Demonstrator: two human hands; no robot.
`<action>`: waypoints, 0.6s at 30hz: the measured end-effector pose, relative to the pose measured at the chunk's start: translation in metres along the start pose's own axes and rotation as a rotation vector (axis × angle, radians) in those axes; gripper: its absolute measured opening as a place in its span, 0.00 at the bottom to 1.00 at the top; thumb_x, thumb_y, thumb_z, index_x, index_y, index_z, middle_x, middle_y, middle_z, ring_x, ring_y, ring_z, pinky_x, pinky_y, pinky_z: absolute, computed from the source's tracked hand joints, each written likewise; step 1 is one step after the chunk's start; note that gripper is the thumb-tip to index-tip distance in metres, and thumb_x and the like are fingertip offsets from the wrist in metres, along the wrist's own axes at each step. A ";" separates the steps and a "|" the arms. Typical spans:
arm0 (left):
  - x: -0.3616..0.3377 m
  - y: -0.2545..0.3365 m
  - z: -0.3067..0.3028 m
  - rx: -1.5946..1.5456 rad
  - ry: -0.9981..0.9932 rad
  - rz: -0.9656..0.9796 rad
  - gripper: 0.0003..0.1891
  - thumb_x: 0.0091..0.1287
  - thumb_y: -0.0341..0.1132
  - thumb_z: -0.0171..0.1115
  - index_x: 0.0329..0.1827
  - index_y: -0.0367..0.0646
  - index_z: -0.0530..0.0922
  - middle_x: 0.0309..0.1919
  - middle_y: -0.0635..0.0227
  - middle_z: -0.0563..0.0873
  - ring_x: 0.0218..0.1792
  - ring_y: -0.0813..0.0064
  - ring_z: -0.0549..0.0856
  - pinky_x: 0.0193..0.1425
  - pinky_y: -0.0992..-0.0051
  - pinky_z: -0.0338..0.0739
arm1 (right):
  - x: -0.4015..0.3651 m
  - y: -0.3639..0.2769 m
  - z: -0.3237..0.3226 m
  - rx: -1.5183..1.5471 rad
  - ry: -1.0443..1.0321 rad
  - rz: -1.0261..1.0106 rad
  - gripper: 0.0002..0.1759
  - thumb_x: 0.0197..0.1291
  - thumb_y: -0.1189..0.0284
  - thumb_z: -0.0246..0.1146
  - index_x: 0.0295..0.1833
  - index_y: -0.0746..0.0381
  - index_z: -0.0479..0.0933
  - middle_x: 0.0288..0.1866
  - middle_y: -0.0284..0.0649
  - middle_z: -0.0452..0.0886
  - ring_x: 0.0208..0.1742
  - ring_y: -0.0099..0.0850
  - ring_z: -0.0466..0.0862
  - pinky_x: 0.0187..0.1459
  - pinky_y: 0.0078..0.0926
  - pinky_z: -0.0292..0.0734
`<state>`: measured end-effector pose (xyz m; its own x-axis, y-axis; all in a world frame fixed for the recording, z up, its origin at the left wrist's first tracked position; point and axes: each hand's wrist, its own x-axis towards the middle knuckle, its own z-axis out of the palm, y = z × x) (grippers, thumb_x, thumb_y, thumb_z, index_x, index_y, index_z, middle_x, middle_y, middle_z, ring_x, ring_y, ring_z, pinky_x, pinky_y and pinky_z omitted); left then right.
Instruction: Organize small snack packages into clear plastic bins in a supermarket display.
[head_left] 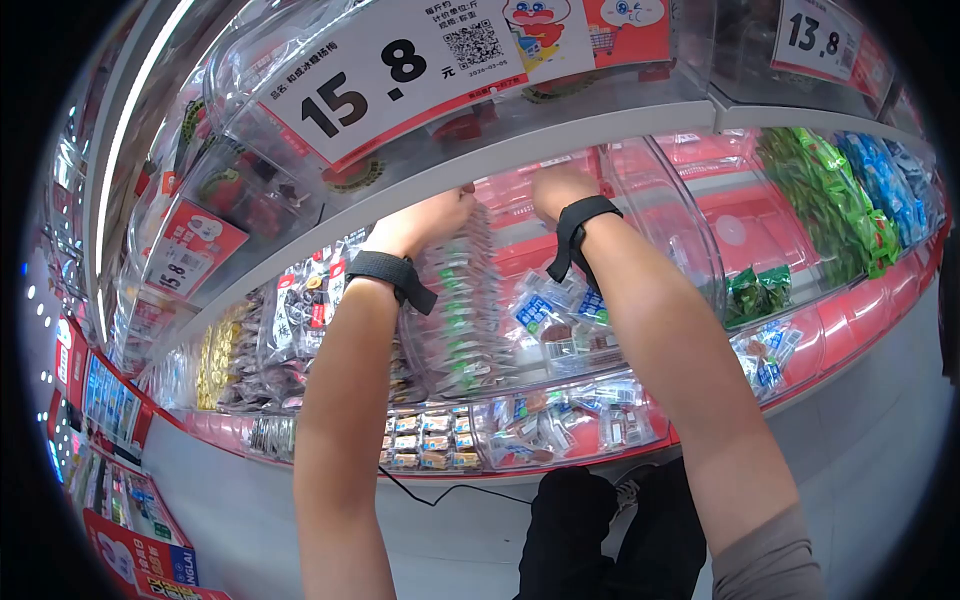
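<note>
Both my arms reach under the shelf edge into a clear bin with a pink base [510, 215]. My left hand [445, 215] is curled at the far end of a standing row of small clear snack packets [465, 310]; what its fingers hold, if anything, is hidden. Farther right, my right hand [563, 190] is closed near the back of the bin, its fingertips turned out of sight. Each wrist wears a dark strap. Loose blue-and-white snack packets [560, 315] lie in the front of the same bin, below my right wrist.
A shelf edge [560, 130] with a 15.8 price sign [370, 85] overhangs my hands. Bins of dark packets [300, 310] stand left, green packets [825, 195] right. A clear divider [690, 220] edges the bin. Lower trays [570, 420] run along the front; a black cable [450, 490] hangs below.
</note>
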<state>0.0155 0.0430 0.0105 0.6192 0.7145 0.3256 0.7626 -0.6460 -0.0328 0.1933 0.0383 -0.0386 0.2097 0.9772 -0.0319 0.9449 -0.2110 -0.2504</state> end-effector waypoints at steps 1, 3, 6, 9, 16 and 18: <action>0.000 0.001 -0.001 -0.004 -0.012 -0.017 0.16 0.62 0.38 0.52 0.47 0.42 0.82 0.28 0.57 0.86 0.16 0.68 0.82 0.31 0.68 0.78 | 0.007 0.000 0.006 0.001 -0.006 0.000 0.16 0.61 0.69 0.56 0.52 0.59 0.81 0.56 0.45 0.81 0.56 0.44 0.82 0.53 0.39 0.78; 0.000 0.002 -0.002 -0.014 -0.036 -0.051 0.16 0.61 0.38 0.52 0.47 0.42 0.82 0.29 0.57 0.86 0.18 0.66 0.83 0.33 0.67 0.79 | 0.022 0.003 0.012 0.030 0.014 -0.083 0.17 0.57 0.68 0.60 0.51 0.61 0.81 0.54 0.45 0.82 0.54 0.43 0.82 0.52 0.37 0.78; 0.001 -0.003 0.003 0.013 0.024 -0.014 0.16 0.60 0.39 0.53 0.45 0.41 0.83 0.30 0.55 0.86 0.23 0.63 0.84 0.36 0.66 0.79 | 0.034 0.007 0.008 0.281 0.128 -0.312 0.21 0.49 0.65 0.67 0.48 0.63 0.81 0.49 0.47 0.83 0.50 0.41 0.84 0.49 0.35 0.78; 0.001 -0.004 0.004 0.019 0.047 -0.013 0.16 0.60 0.39 0.54 0.44 0.41 0.83 0.32 0.53 0.86 0.31 0.59 0.85 0.41 0.64 0.79 | 0.015 0.002 -0.011 0.674 0.333 -0.462 0.22 0.43 0.64 0.71 0.44 0.65 0.81 0.43 0.48 0.84 0.45 0.41 0.84 0.47 0.34 0.78; 0.000 0.000 0.001 0.055 0.070 -0.040 0.16 0.59 0.40 0.55 0.42 0.41 0.84 0.33 0.52 0.86 0.37 0.57 0.85 0.46 0.63 0.77 | 0.001 -0.001 -0.018 0.960 0.608 -0.522 0.16 0.47 0.66 0.68 0.38 0.67 0.80 0.34 0.45 0.84 0.36 0.36 0.83 0.38 0.30 0.77; 0.000 0.000 0.001 0.051 0.069 -0.042 0.15 0.58 0.40 0.55 0.41 0.41 0.84 0.33 0.52 0.86 0.37 0.56 0.85 0.46 0.63 0.77 | 0.001 0.003 -0.015 1.119 0.575 -0.515 0.15 0.48 0.66 0.67 0.38 0.67 0.80 0.34 0.45 0.84 0.35 0.35 0.83 0.37 0.30 0.76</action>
<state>0.0161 0.0434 0.0099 0.5738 0.7192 0.3919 0.7972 -0.6002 -0.0658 0.2001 0.0387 -0.0252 0.2322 0.7336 0.6387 0.2963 0.5721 -0.7648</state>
